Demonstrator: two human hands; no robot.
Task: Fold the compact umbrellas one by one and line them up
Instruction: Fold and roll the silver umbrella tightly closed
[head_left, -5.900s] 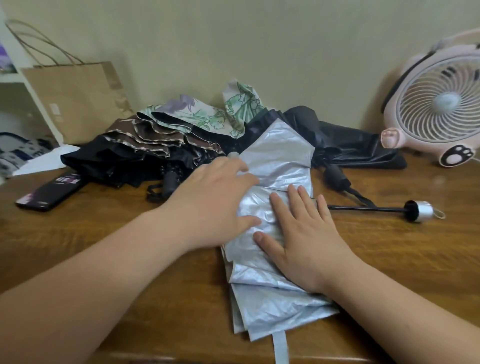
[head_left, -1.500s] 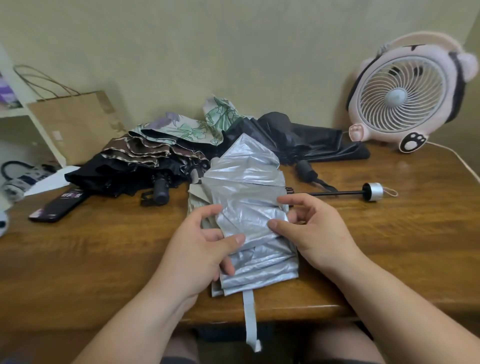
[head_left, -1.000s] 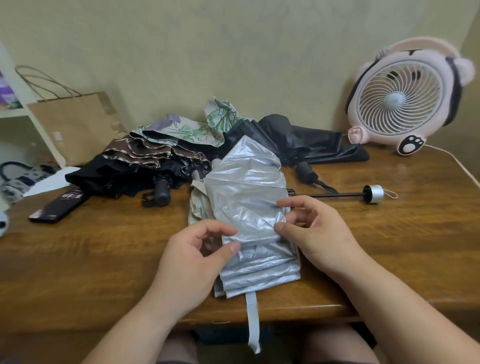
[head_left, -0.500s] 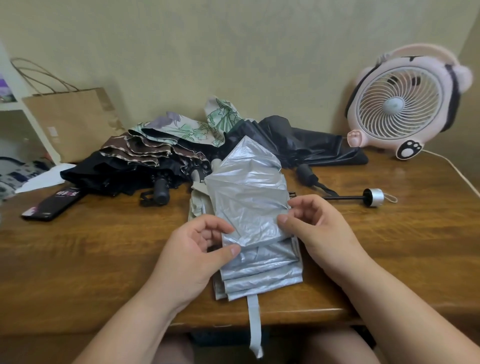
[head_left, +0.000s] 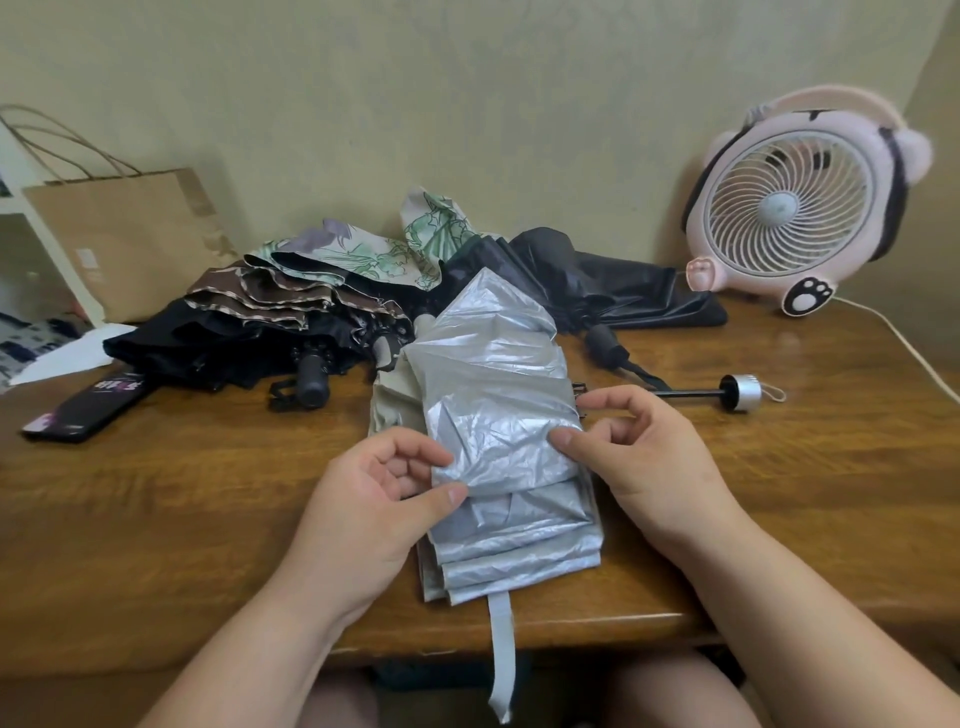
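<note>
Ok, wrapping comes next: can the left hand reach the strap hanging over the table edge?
Probably yes: the strap hangs free close to the left hand, once it lets go of the umbrella.

The wooden surface (head_left: 182, 519) bears a silver umbrella (head_left: 498, 395) near its front edge, an umbrella heap (head_left: 291, 312) behind, a phone (head_left: 85, 410), a fan (head_left: 784, 208).

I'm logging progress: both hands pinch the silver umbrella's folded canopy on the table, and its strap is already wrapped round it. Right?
Not quite. The head view shows the strap hanging loose over the table's near edge, not wrapped round it. The rest holds: the left hand and right hand pinch the silver umbrella's folded canopy.
</note>
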